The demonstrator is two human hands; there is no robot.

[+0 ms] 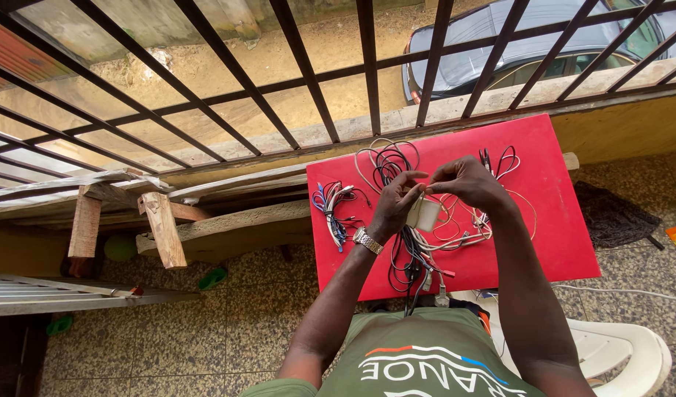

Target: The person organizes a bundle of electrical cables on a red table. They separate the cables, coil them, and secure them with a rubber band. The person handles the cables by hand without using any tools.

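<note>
Hands, left [394, 207] & right [466, 181], both pinch white adapter [426, 214] mid red table [544, 184]; tangled cables [397, 165] may snag, drag off near edge.

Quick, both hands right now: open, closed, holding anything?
Left hand: closed, fingers pinching a small white block over the red table.
Right hand: closed, fingertips pinching at the top of the same white block, beside the tangled cables.

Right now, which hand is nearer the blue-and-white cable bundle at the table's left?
Left. The left hand sits just right of the cable bundle; the right hand is farther right, past the white adapter.
</note>
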